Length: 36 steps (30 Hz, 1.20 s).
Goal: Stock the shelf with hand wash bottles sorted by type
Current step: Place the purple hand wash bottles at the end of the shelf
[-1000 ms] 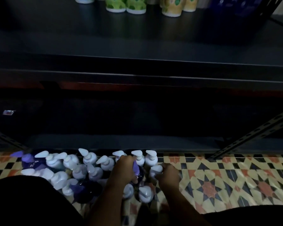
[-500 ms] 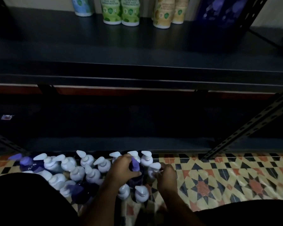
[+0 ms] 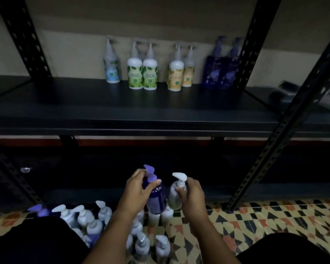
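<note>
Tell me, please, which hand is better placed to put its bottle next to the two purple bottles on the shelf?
Probably the left hand. It grips the purple bottle, matching the purple pair on the shelf. The right hand grips a clear bottle with a white pump.

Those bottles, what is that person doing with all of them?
A person is putting hand wash bottles on a shelf, sorted by type. The left hand grips a purple bottle near its pump, and the right hand grips a pale bottle. Both are lifted above the floor bottles. On the shelf stand one blue bottle, two green, two yellow and two purple.
</note>
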Each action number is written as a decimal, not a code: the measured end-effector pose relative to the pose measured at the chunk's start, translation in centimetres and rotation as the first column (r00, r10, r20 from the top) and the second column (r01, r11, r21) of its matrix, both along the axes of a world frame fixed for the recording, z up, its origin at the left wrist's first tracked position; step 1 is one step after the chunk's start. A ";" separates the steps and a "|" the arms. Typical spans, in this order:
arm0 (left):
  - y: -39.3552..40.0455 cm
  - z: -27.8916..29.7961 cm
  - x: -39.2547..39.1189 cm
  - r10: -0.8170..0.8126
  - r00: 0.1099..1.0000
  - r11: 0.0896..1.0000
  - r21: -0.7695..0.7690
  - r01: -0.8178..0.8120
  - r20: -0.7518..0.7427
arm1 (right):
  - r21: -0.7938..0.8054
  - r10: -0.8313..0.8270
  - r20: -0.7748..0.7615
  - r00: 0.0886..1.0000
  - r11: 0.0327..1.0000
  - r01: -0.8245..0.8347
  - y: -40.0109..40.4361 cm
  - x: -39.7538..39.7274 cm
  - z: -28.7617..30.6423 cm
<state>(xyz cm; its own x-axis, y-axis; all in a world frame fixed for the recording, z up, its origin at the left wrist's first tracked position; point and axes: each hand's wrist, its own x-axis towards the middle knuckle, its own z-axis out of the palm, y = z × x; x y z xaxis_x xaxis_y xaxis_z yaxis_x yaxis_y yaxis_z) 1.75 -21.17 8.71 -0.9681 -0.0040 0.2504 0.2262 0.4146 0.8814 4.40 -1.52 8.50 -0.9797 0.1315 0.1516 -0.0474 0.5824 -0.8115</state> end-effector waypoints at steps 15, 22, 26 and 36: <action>-2.7 17.4 -0.2 0.171 0.978 0.955 0.264 -0.136 -0.116 | -0.325 0.193 -0.286 0.939 0.902 -0.284 -1.4 -0.4 17.2; -3.6 19.1 0.6 -0.009 0.998 0.904 0.427 -0.019 0.064 | -0.434 0.185 -0.285 0.940 0.850 -0.299 -4.1 -0.4 17.7; -4.6 17.8 1.0 -0.169 0.926 0.874 0.486 -0.018 0.338 | -0.498 0.184 -0.187 0.965 0.829 -0.254 -5.0 -1.4 16.2; -5.9 15.7 0.5 -0.032 0.946 0.965 0.256 -0.054 0.321 | -0.400 0.267 0.076 0.961 0.891 -0.215 -5.2 -3.0 15.2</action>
